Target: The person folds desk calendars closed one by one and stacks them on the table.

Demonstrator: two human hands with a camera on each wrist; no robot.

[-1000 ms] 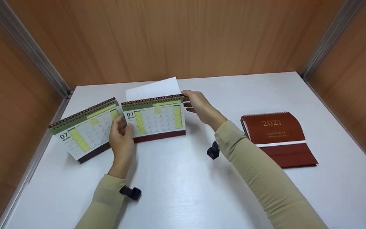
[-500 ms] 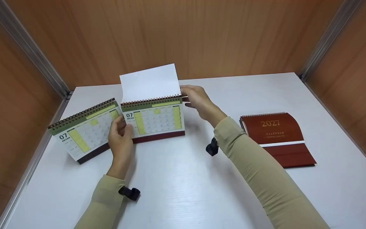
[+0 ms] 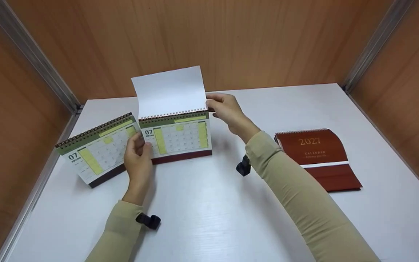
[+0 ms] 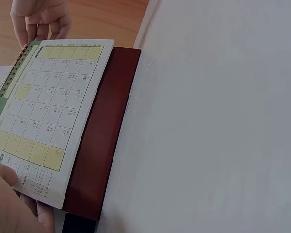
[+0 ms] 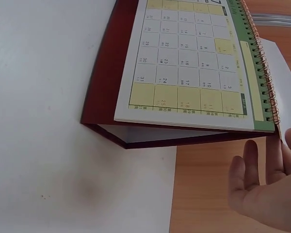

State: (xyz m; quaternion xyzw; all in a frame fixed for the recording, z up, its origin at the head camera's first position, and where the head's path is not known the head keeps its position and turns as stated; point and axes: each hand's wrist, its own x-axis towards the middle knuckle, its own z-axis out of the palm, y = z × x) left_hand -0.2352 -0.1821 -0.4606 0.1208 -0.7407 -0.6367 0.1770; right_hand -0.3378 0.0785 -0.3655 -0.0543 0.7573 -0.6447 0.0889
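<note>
Your left hand pinches the coil-bound calendar.
It's green-headed, yellow-banded, maroon-based, its white page raised; your right hand is there, grip unclear.

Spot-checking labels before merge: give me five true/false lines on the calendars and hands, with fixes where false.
1. The left hand grips a green-and-white spiral-bound paper calendar. True.
2. That calendar shows 08. False: it shows 07.
3. A white paper sheet stands above its ring binding. True.
4. The right hand rests on the table's right side. False: it is beside the sheet's right edge.
5. A dark-red calendar marked 2027 is apart from both hands. True.
</note>
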